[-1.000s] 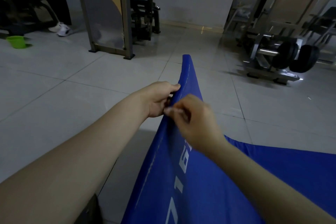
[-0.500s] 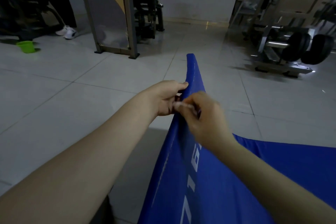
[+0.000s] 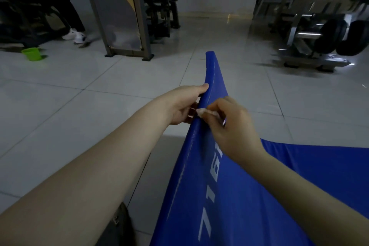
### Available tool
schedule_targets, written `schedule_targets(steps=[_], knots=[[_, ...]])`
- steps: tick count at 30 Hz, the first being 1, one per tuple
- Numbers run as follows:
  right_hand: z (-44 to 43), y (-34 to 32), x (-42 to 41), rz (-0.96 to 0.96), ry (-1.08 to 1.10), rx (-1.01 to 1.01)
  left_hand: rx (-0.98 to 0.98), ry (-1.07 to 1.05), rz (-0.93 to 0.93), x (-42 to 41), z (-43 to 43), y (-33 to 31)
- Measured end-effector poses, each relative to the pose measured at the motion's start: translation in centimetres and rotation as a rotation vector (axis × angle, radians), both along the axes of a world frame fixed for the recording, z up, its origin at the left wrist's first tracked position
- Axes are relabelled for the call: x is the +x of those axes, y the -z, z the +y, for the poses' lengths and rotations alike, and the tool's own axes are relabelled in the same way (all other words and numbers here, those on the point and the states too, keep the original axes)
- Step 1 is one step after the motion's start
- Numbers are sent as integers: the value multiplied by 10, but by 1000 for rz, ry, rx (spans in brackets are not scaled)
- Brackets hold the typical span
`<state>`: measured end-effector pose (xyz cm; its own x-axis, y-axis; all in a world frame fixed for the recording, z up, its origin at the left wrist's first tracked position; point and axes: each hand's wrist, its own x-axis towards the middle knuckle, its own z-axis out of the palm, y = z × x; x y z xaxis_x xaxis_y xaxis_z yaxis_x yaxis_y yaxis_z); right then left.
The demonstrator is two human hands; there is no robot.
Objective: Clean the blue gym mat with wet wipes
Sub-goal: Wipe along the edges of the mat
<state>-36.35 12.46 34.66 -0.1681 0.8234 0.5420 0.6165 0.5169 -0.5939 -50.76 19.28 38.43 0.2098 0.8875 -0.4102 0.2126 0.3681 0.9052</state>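
Note:
The blue gym mat (image 3: 235, 195) with white printed characters runs from the lower right up to a raised edge in the middle of the view. My left hand (image 3: 182, 104) grips that raised edge, thumb on top and fingers behind it. My right hand (image 3: 231, 126) pinches a small crumpled white wet wipe (image 3: 203, 112) and holds it against the mat's edge, right beside my left fingers. Most of the wipe is hidden inside my right hand.
Pale tiled floor (image 3: 79, 106) surrounds the mat. A green cup (image 3: 32, 53) stands at far left near a person's legs and white shoes (image 3: 76, 36). A metal frame (image 3: 119, 26) and dark exercise machine stand behind; a weight machine (image 3: 319, 42) is at right.
The view has shifted, so the mat and both hands sit a little further right in frame. Both hands keep their hold at the mat's edge, the right staying beside the left fingers.

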Motion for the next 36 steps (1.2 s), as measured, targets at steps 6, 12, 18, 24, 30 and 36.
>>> schedule_targets(steps=[6,12,18,24,30,36], knots=[[11,3,14,69,63,10,56,76,-50,1,-9,-5],[37,-12,36,377,143,-104,118,188,-377,4,-36,7],[45,-11,28,342,118,-240,67,99,-321,17,-46,15],[2,-17,4,192,-86,-169,7,-261,-311,11,-35,3],[18,-28,12,92,-1,-19,-55,-59,-396,15,-34,0],[26,-14,2,112,28,-110,-71,-57,-465,21,-31,3]])
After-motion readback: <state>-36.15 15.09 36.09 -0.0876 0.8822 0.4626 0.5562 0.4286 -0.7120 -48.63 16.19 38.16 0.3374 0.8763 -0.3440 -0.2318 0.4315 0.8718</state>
